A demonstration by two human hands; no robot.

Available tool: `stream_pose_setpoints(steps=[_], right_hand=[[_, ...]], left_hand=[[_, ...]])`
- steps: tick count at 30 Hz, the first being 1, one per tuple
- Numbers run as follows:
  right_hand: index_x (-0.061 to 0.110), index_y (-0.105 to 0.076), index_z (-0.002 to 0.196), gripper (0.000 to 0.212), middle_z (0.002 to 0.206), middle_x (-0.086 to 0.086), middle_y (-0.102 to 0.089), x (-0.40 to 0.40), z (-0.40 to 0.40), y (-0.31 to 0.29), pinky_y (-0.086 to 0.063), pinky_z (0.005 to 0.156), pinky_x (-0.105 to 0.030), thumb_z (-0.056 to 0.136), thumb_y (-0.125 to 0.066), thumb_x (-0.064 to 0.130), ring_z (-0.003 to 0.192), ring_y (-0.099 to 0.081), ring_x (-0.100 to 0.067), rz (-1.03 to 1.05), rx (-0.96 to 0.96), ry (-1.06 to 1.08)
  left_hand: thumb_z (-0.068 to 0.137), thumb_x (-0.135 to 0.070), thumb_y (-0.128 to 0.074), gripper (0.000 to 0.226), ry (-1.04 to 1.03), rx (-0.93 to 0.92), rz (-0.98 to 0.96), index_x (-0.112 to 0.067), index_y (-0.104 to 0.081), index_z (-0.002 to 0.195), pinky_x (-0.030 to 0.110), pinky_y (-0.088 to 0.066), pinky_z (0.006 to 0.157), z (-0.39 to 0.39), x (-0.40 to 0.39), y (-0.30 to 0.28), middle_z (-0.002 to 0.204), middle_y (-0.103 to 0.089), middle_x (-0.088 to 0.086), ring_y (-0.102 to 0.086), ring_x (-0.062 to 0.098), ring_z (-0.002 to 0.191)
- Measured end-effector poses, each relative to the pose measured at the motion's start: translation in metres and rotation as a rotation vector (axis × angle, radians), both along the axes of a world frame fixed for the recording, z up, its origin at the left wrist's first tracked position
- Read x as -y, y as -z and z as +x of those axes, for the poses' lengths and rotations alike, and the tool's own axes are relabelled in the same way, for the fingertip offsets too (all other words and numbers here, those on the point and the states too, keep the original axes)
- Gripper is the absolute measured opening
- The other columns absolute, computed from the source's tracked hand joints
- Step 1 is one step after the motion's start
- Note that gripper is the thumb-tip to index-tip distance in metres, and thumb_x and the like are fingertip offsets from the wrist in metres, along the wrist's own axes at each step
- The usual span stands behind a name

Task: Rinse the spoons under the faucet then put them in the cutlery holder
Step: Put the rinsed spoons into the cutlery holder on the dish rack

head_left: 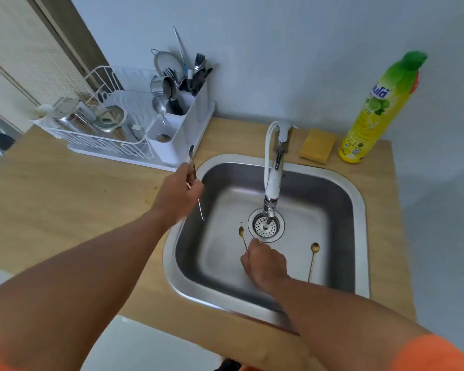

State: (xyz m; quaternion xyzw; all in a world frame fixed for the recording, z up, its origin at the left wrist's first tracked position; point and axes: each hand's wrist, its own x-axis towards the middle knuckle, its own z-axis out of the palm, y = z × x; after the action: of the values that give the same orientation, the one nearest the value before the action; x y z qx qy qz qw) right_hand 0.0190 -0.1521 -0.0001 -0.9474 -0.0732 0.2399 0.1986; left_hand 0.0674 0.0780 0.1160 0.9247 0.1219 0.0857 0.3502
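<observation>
My left hand (178,193) is closed around a silver spoon (191,152), bowl up, over the sink's left rim, just in front of the white cutlery holder (172,124). Down in the steel sink (358,199), my right hand (264,261) pinches the handle of a small gold spoon (241,232), whose bowl lies left of the drain (265,226). A second gold spoon (314,250) lies loose on the sink floor to the right of that hand. The white faucet (272,183) reaches over the drain; I see no water running.
The white dish rack (91,129) with steel cups and bowls stands at the back left, the holder full of forks and utensils. A yellow sponge (317,145) and a tall yellow-green detergent bottle (373,111) stand behind the sink on the wooden counter (65,196).
</observation>
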Motion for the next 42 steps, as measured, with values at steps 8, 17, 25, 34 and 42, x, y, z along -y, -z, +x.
stream_pose_setpoints(steps=[8,17,25,34,42], right_hand=[[0.019,-0.05,0.098,0.016,0.095,-0.001,-0.066,-0.045,0.002,-0.023,-0.045,0.069,-0.037,0.097,-0.045,0.034,0.084,-0.065,-0.035,0.213,0.201,-0.095],[0.026,-0.042,0.086,0.016,0.077,0.003,-0.063,-0.088,0.05,-0.084,-0.034,0.061,-0.034,0.092,-0.053,0.036,0.077,-0.062,-0.034,0.431,0.395,-0.035],[0.028,-0.05,0.089,0.007,0.079,0.011,-0.062,-0.113,0.122,-0.173,-0.036,0.06,-0.031,0.095,-0.052,0.032,0.07,-0.057,-0.021,0.576,0.62,0.018],[0.022,-0.059,0.094,0.012,0.08,0.004,-0.067,-0.156,0.173,-0.218,-0.045,0.06,-0.032,0.097,-0.053,0.031,0.075,-0.062,-0.022,0.558,0.601,0.027],[0.026,-0.054,0.087,0.014,0.082,0.006,-0.063,-0.19,0.193,-0.198,-0.045,0.06,-0.032,0.099,-0.049,0.031,0.074,-0.059,-0.017,0.413,0.509,0.001]], left_hand=[[0.094,-0.019,-0.058,0.012,-0.096,0.315,0.164,-0.019,-0.047,0.089,0.032,-0.039,0.054,0.007,-0.082,-0.106,0.077,-0.056,0.003,-0.046,0.021,0.057],[0.099,-0.024,-0.053,0.022,-0.306,0.459,0.095,-0.003,-0.058,0.107,0.034,-0.047,0.074,0.045,-0.104,-0.112,0.101,-0.069,0.012,-0.061,0.028,0.082],[0.102,-0.024,-0.055,0.018,-0.266,0.325,0.084,-0.009,-0.059,0.111,0.036,-0.045,0.076,0.069,-0.092,-0.063,0.102,-0.068,0.006,-0.064,0.031,0.094],[0.099,-0.029,-0.06,0.023,-0.271,0.084,0.172,-0.01,-0.069,0.108,0.042,-0.052,0.083,0.063,-0.093,-0.036,0.118,-0.064,0.016,-0.064,0.033,0.102],[0.1,-0.032,-0.059,0.015,-0.252,0.093,0.086,-0.017,-0.064,0.101,0.036,-0.041,0.073,0.05,-0.093,-0.021,0.099,-0.064,-0.001,-0.057,0.02,0.088]])
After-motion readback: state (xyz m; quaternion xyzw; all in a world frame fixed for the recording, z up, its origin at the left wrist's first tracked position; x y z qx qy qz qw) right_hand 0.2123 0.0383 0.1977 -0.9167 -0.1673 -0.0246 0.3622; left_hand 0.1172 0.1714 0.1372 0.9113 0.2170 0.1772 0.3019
